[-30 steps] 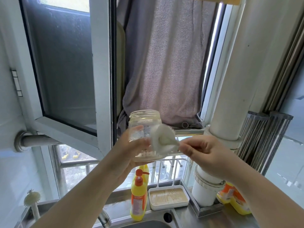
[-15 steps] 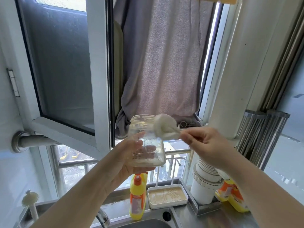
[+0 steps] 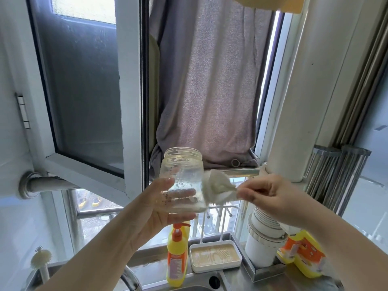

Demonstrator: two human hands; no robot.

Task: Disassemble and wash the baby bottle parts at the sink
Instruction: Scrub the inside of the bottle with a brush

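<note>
The bottle (image 3: 182, 181) stands up in the left hand (image 3: 161, 206), fingers wrapped around it. The right hand (image 3: 270, 198) pinches a white cloth (image 3: 216, 187) touching its side.

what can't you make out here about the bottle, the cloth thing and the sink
Head view only:
- Sink: basin cut off by the bottom edge.
- White cloth-like wad: motion blur; cloth or sponge, cannot tell.
- Right hand: its fingers cover the wad's held end.
- Bottle: markings too small to read; left hand covers its lower side.
</note>
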